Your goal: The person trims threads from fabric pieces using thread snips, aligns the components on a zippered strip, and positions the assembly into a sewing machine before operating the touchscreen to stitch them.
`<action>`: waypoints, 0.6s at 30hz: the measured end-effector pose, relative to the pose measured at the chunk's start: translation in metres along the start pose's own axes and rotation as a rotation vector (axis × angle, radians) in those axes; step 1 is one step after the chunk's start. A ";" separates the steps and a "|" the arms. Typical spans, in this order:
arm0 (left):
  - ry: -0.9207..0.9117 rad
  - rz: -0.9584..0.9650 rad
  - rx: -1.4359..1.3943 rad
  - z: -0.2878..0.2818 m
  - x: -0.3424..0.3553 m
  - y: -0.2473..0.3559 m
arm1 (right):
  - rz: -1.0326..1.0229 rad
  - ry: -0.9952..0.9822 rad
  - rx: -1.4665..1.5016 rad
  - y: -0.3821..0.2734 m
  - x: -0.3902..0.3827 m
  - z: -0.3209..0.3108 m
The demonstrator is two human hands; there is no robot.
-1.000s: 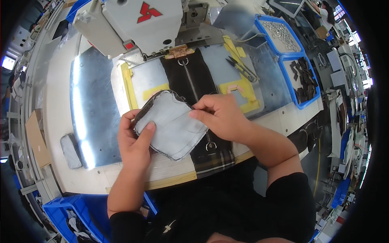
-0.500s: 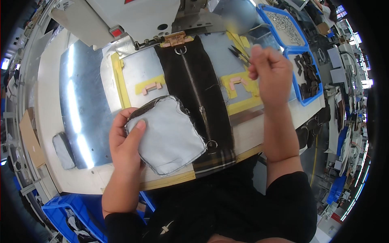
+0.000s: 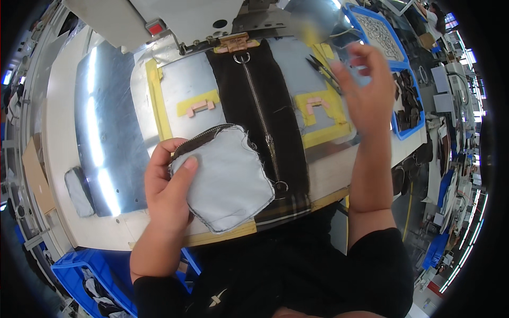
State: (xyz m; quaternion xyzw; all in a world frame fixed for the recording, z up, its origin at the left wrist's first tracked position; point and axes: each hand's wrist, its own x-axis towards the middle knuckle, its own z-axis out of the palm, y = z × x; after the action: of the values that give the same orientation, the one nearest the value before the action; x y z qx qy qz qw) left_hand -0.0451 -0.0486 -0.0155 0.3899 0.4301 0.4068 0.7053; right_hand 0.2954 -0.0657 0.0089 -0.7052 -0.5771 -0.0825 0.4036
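Left hand (image 3: 170,185): thumb pressed flat on the pale grey face of a cloth pouch (image 3: 228,177), toward its upper left; the other fingers go behind its left side. Grip closed, cloth pinched between. Dark zip edge along the pouch's top, loose threads down its right side. Pouch held over the near edge of the surface (image 3: 114,230), overlapping a dark cloth strip (image 3: 244,98) in this view.

Right hand (image 3: 366,85): blurred, raised toward the right; thumb and fingers parted and curved, nothing seen between them. Snips (image 3: 319,68) just beside the thumb, handle end partly hidden; contact cannot be told.

Strip runs from the machine (image 3: 175,21) at the far edge to the near edge, a metal zip (image 3: 253,98) down its middle, a ring at each end. Yellow tape (image 3: 318,139) on both sides of it.

Far right corner: two blue trays, the farther with metal pieces (image 3: 379,34), the nearer with dark cloth pieces (image 3: 407,100). Near left corner: small grey-faced bundle (image 3: 79,192). Below the surface, left: blue crate (image 3: 69,269) with cloth inside. Room: a person in a white top (image 3: 428,20) beyond, at far right.
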 end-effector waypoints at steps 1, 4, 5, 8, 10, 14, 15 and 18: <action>-0.023 0.009 0.019 0.002 0.000 -0.001 | -0.014 -0.184 0.162 -0.019 -0.010 0.003; -0.077 0.031 0.093 0.008 -0.005 0.001 | 0.061 -0.714 0.315 -0.078 -0.039 0.011; -0.109 0.049 0.144 0.009 -0.006 0.000 | -0.027 -0.678 0.324 -0.081 -0.048 0.020; -0.164 0.110 0.239 0.010 -0.011 -0.001 | -0.044 -0.693 0.228 -0.083 -0.057 0.030; -0.154 0.155 0.283 0.011 -0.009 -0.002 | -0.049 -0.659 0.304 -0.084 -0.057 0.031; -0.133 0.408 0.689 0.009 0.002 -0.003 | 0.022 -0.695 0.405 -0.078 -0.055 0.023; -0.082 0.366 0.683 0.008 0.003 -0.005 | 0.012 -0.691 0.406 -0.076 -0.054 0.022; -0.007 0.279 0.732 0.005 0.003 -0.005 | -0.009 -0.738 0.353 -0.077 -0.051 0.018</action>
State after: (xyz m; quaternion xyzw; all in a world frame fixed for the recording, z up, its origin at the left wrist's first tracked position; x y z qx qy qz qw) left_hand -0.0390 -0.0486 -0.0191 0.6718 0.4872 0.3172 0.4591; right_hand 0.2049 -0.0916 0.0037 -0.6048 -0.6915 0.2748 0.2838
